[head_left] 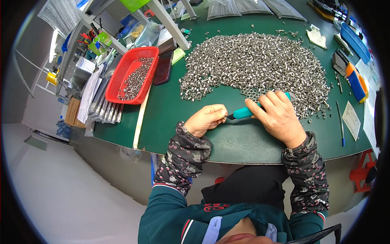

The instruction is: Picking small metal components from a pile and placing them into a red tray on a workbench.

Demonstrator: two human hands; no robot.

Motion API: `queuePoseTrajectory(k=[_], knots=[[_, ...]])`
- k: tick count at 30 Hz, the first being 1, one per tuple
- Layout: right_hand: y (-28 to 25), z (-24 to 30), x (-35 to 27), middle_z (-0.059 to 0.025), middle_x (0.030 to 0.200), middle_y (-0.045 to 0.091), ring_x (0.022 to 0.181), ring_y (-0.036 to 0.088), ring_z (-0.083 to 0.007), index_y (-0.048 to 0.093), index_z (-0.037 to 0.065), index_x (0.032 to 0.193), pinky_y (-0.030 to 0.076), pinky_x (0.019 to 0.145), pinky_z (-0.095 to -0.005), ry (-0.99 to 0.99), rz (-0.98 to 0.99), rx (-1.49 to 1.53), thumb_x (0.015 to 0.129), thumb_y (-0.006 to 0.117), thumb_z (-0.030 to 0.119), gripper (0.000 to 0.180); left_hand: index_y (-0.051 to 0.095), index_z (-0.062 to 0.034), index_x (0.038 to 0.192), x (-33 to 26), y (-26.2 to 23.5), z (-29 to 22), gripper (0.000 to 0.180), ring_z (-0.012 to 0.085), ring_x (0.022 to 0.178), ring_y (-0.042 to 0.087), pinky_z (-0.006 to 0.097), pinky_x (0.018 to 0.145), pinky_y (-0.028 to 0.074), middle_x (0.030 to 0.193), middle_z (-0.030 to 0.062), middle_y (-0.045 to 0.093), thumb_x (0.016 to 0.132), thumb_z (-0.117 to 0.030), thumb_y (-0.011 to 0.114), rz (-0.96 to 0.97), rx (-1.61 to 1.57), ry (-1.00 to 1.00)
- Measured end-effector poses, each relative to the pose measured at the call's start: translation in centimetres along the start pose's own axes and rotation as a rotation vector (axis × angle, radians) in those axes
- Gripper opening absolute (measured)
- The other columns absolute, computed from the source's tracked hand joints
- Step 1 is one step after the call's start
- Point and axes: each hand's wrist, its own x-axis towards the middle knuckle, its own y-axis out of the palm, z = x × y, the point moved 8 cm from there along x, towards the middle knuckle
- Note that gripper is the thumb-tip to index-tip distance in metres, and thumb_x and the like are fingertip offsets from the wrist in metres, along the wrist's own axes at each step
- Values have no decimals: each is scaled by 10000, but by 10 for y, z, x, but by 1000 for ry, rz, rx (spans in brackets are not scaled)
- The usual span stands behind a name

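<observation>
My right hand (pixel 278 116) is wrapped around a teal-handled tool (pixel 242 113) with a narrow dark tip, which points left toward my other hand. The kind of tool is not clear. My left hand (pixel 206 119) is closed in a pinch, thumb against forefinger, at the tool's tip. A small metal piece, mostly covered by the fingertips, seems to be held there. Just beyond both hands spreads a wide heap of small silvery metal rings (pixel 256 61), resembling nuts or short sleeves, on the green tabletop (pixel 239 140).
A red perforated basket (pixel 115 87) holding more rings stands at the left, beside a dark phone-like slab (pixel 163 67) and bagged papers (pixel 99 105). On the right lie a blue-and-orange tool (pixel 357 83), a blue pen (pixel 341 124) and a paper tag (pixel 351 120). Plastic bags (pixel 239 9) line the back.
</observation>
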Motion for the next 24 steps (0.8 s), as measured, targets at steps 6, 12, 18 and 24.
queuePoseTrajectory(k=[6, 12, 18, 24], knots=[[-5, 1, 1, -11, 784, 472, 755, 500, -154, 594, 99, 1016, 417, 697, -293, -46, -32, -43, 715, 577, 129, 303, 560, -98, 874, 1, 3, 0, 206, -10, 573, 340, 128, 464, 240, 785, -36, 511, 968, -277, 521, 27, 76, -5], [-10, 1, 3, -14, 787, 476, 747, 501, -157, 599, 109, 1030, 417, 701, -298, -30, -71, -38, 722, 575, 123, 310, 551, -104, 894, 0, 6, -2, 191, -7, 574, 357, 126, 455, 248, 786, -40, 511, 973, -274, 517, -16, 40, 48], [-1, -9, -2, -35, 762, 474, 727, 506, -191, 603, 93, 1048, 398, 650, -336, 116, -14, 134, 721, 659, 153, 336, 544, -82, 978, 1, -4, -9, 117, 5, 566, 375, 132, 431, 260, 798, -15, 513, 971, -198, 526, -56, -211, 286], [14, -11, -9, -52, 740, 504, 707, 537, -225, 608, 85, 1053, 432, 614, -357, 277, 59, 273, 748, 709, 218, 348, 533, -60, 1045, -2, -7, -16, 109, 12, 545, 364, 142, 419, 266, 858, 15, 539, 942, -90, 554, -92, -306, 378]])
